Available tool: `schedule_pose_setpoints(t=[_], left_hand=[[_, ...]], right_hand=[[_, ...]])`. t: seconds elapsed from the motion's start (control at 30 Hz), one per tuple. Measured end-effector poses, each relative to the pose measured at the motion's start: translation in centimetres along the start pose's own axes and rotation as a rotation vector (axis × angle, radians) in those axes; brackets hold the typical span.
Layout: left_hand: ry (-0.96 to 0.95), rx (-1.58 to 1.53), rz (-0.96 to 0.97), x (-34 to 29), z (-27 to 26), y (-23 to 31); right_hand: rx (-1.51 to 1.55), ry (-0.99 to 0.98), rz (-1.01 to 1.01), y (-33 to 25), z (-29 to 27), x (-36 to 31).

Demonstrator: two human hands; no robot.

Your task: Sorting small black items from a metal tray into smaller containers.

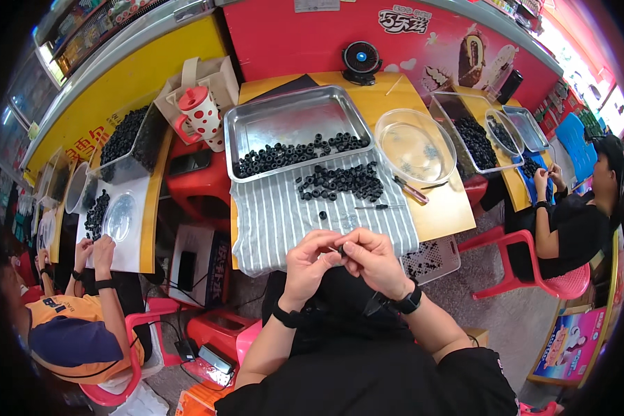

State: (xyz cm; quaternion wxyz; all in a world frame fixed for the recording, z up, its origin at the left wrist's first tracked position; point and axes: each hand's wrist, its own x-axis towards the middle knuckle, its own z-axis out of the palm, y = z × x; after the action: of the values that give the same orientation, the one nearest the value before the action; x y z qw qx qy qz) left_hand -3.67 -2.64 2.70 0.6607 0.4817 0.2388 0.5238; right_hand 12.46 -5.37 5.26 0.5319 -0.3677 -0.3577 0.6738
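My left hand (305,270) and my right hand (377,262) meet just in front of the table's near edge, fingertips pinched together. Between them is a small black part (340,251), mostly covered by my fingers. Beyond, on a grey-and-white striped cloth (270,236), lies a loose pile of small black ring-like parts (343,182), with a single one (322,215) apart from it. More of the same fill the front of a steel tray (291,118). A thin pointed tool (380,206) rests on the cloth to the right.
A clear round container (414,145) stands right of the tray, near a red-handled tool (412,191). Behind are a small black fan (361,59) and a polka-dot cup (200,114). Below sits a white basket (433,260). People work at left (83,333) and right (575,229).
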Motion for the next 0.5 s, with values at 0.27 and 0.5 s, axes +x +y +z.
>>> schedule_pose_setpoints(t=[0.27, 0.5], left_hand=[[0.008, 0.143, -0.041, -1.1, 1.7, 0.3], [-0.038, 0.404, 0.069, -1.1, 3.2, -0.2]], right_hand=[[-0.027, 0.016, -0.083, 0.0, -0.1, -1.8], [-0.402, 0.152, -0.354, 0.1, -1.4, -3.2]])
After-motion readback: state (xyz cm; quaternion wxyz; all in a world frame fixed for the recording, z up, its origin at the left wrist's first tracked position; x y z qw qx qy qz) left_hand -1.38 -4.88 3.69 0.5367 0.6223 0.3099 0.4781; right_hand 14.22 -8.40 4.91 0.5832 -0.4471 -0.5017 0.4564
